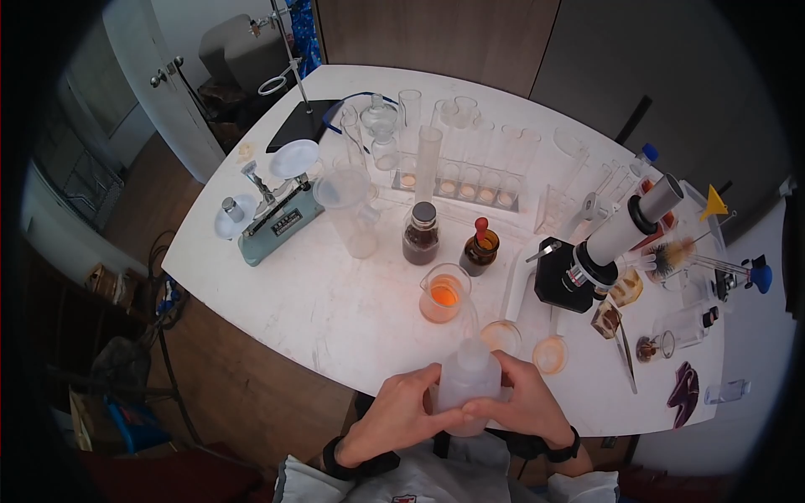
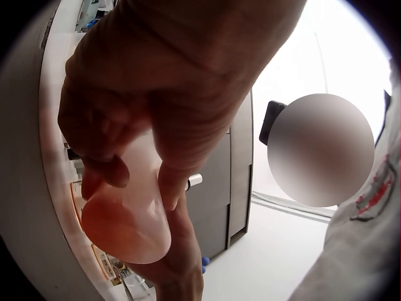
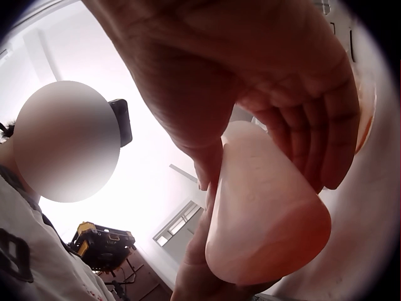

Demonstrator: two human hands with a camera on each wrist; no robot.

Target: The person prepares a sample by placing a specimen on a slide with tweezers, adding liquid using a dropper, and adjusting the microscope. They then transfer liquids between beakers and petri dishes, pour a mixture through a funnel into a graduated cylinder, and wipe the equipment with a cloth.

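Note:
Both hands hold a translucent white squeeze bottle (image 1: 474, 381) at the table's near edge, its thin spout rising toward the beaker. My left hand (image 1: 401, 411) grips its left side, and my right hand (image 1: 532, 401) grips the right. The thumbs meet across the near face. In the left wrist view the bottle (image 2: 128, 219) shows its rounded base with a pinkish-orange tint; the right wrist view shows the bottle (image 3: 269, 216) between curved fingers. Just beyond it stands a glass beaker (image 1: 441, 303) with orange liquid. Two shallow round dishes, one nearer (image 1: 550, 355) and one farther (image 1: 501, 337), lie close by.
A dark capped bottle (image 1: 421, 239) and an amber dropper bottle (image 1: 480, 251) stand behind the beaker. To the right is a microscope (image 1: 599, 251); a balance (image 1: 281, 220) stands left. Behind are a test-tube rack (image 1: 457, 194) and a ring stand (image 1: 303, 126). Tweezers (image 1: 627, 359) lie right.

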